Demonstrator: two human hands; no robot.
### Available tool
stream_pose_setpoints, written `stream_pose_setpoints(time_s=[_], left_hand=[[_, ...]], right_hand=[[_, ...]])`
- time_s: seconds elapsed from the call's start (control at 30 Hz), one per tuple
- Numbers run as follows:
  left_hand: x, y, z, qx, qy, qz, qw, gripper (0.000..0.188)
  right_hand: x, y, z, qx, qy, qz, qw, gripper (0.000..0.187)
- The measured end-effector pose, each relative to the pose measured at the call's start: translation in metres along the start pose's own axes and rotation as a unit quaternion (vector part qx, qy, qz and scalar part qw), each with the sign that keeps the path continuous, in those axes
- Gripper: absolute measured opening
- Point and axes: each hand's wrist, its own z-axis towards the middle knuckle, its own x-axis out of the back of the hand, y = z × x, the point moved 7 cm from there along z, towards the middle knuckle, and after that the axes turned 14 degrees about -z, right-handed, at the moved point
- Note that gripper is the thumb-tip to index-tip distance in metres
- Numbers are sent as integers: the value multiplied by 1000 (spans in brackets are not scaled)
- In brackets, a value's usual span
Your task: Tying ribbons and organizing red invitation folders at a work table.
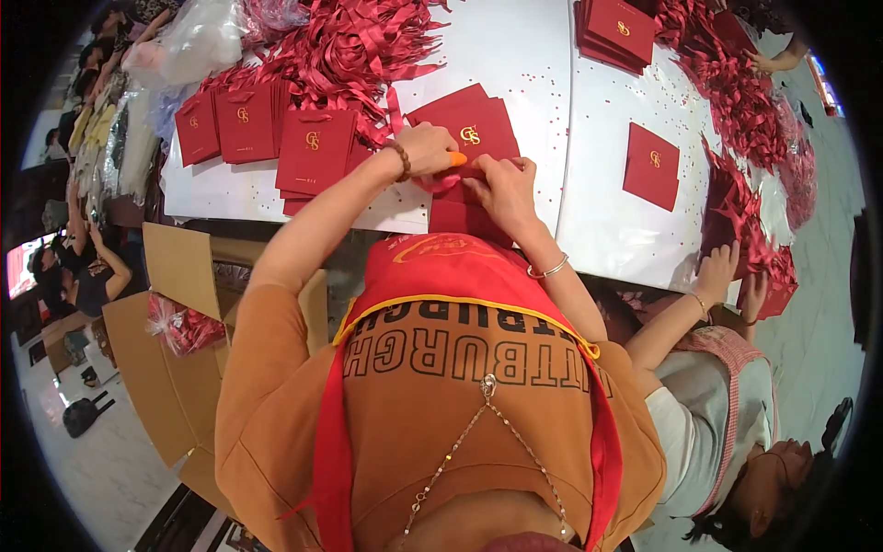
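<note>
Both hands at the near edge of the white table [533, 74], over a fanned stack of dark-red paper gift bags [497, 129] with a gold emblem. My left hand [425, 152], beaded bracelet [402, 162] at the wrist, lies over the stack's left side; fingers curled close together, one tip in an orange finger cot [457, 159]. My right hand [506, 187] reaches in from the right, thumb and forefinger bent toward each other on the bags. Cannot tell what either hand pinches. Bright red ribbon [438, 184] shows just below my left fingers. Left: ribbon-handled gift bags [313, 152] in overlapping stacks; beyond, a heaped red ribbon pile [345, 46].
</note>
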Motion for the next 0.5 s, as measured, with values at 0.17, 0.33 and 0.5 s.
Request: stream_pose_setpoints(time_s=[0.17, 0.33, 0.5], left_hand=[[-4, 4, 16, -61, -141, -44, 987, 26], [-5, 17, 17, -38, -199, -59, 977, 22], [-18, -10, 41, -108, -78, -114, 985, 14]], right_hand=[[11, -16, -3, 52, 73, -18, 996, 14], [12, -16, -4, 52, 73, -31, 996, 14], [10, -11, -2, 46, 54, -20, 997, 13]])
